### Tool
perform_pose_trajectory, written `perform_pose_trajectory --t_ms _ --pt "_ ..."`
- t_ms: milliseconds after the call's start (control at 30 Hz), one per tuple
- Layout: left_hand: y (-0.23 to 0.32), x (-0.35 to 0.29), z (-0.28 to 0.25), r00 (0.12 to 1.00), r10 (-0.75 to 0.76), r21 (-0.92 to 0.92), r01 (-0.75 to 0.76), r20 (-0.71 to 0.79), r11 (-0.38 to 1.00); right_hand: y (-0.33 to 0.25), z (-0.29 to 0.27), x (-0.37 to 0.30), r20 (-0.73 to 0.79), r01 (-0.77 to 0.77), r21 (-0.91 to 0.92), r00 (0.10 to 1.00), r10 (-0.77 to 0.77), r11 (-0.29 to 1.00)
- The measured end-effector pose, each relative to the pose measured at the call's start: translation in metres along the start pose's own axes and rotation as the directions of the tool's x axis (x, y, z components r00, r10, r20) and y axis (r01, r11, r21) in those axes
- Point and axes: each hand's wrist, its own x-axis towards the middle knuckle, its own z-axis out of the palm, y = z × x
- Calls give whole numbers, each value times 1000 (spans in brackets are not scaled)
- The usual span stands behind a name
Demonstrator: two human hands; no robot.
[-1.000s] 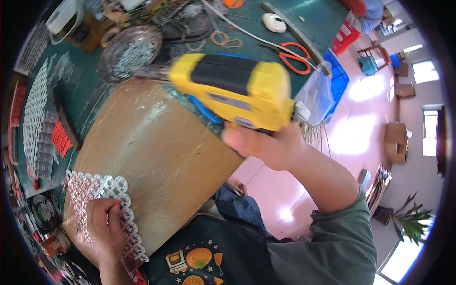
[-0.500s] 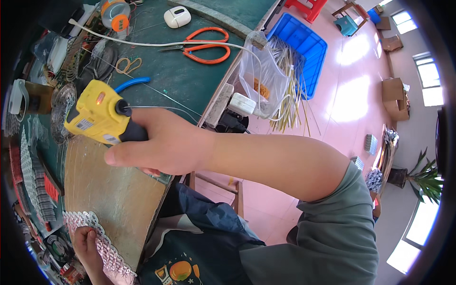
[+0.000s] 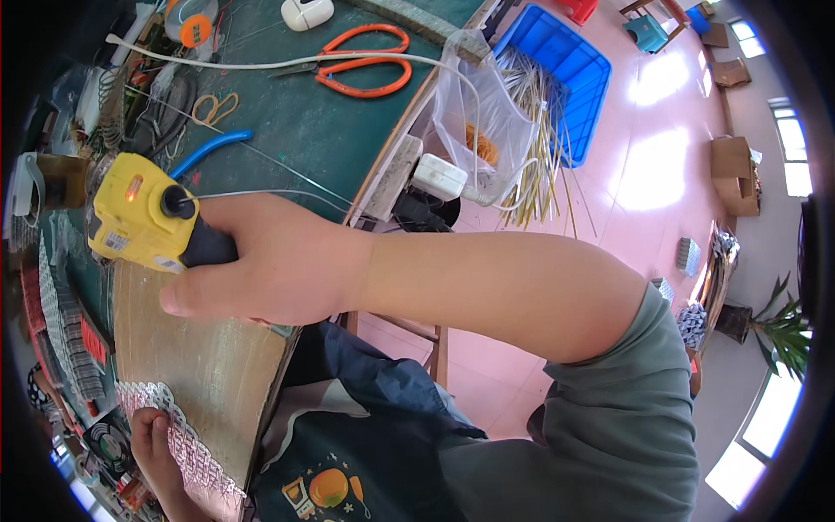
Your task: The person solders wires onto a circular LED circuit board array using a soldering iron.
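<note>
My right hand (image 3: 270, 257) is closed around the black grip of a yellow handheld power tool (image 3: 139, 209). The tool has a small lit orange window, and a thin cord runs from its black round end; its exact kind is unclear. It is held above a worn wooden board (image 3: 200, 339). At the lower left, my left hand (image 3: 156, 448) pinches the edge of a woven, silvery-pink strip (image 3: 196, 444) lying along the board's near end.
On the green table lie orange-handled scissors (image 3: 365, 65), a blue curved handle (image 3: 210, 152), a white rounded case (image 3: 306, 12) and a white cable (image 3: 252, 64). A plastic bag (image 3: 483, 104) hangs at the table edge beside a blue crate (image 3: 561, 78). Woven pieces (image 3: 65, 304) line the left.
My right hand has moved left with the yellow tool. The view has shifted slightly, so the tabletop items sit higher and further left. My left hand keeps its pinch on the strip.
</note>
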Motion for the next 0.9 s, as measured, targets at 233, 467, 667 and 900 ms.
perform_pose_trajectory --t_ms 233,467,667,900 --pt "-3 0 0 999 21 11 -21 -24 1000 -5 1 -2 -25 -17 -64 1000 16 998" --pt "-14 -19 -7 964 190 115 -170 -188 979 -3 7 -2 -30 -5 -50 1000 4 999" --pt "30 -17 14 910 388 360 -315 -150 878 13 7 -19 -177 89 -33 980 -94 995" --pt "25 -34 11 878 452 354 -378 -156 856 46 40 -60 -187 24 -172 981 -57 985"
